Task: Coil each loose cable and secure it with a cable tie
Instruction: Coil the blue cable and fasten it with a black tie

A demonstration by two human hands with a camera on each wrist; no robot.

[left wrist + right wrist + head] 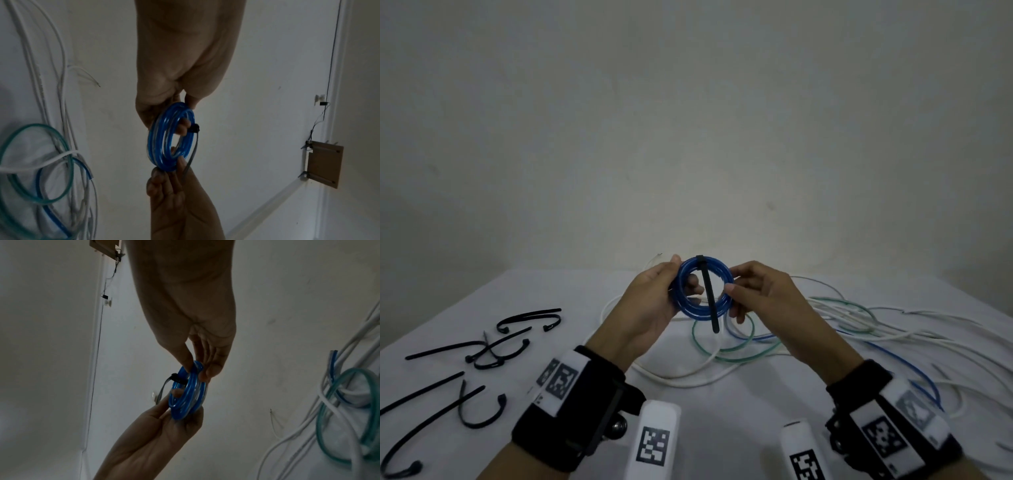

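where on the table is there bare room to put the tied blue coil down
Free: the table strip between the black cable ties and the white cable loop, ahead of the left hand. Crowded: loose cables on the right; ties at left.

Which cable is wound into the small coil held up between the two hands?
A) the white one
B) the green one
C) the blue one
C: the blue coiled cable sits between the left hand and right hand, with a black plastic cable tie across it.
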